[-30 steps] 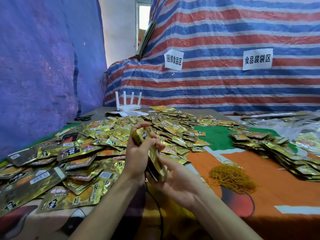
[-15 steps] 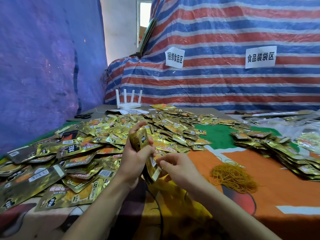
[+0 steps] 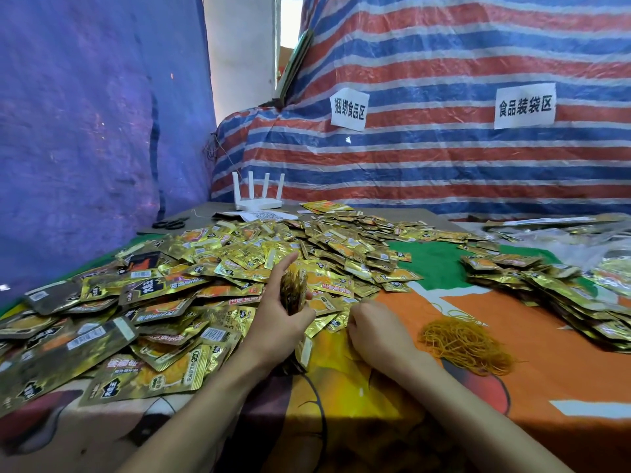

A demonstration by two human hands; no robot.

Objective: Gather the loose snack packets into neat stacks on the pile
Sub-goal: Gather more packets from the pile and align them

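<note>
A broad pile of loose gold snack packets (image 3: 191, 278) covers the left half of the table. My left hand (image 3: 273, 319) grips an upright stack of packets (image 3: 294, 287) at the pile's near edge, and the stack's lower end shows below my wrist. My right hand (image 3: 379, 332) is just to the right, knuckles up, its curled fingers at the packets (image 3: 333, 324) on the pile's edge. Whether it pinches one is hidden by the back of the hand. A second heap of gathered packets (image 3: 546, 295) lies at the right.
A tangle of yellow rubber bands (image 3: 467, 343) lies on the orange cloth (image 3: 512, 387) right of my right hand. A white router (image 3: 257, 199) and black scissors (image 3: 170, 223) sit at the table's far left. Tarpaulin walls close in the back and left.
My right hand has let go of the stack's lower end and moved down and right to the pile's edge. My left hand keeps the stack and has turned it more upright.
</note>
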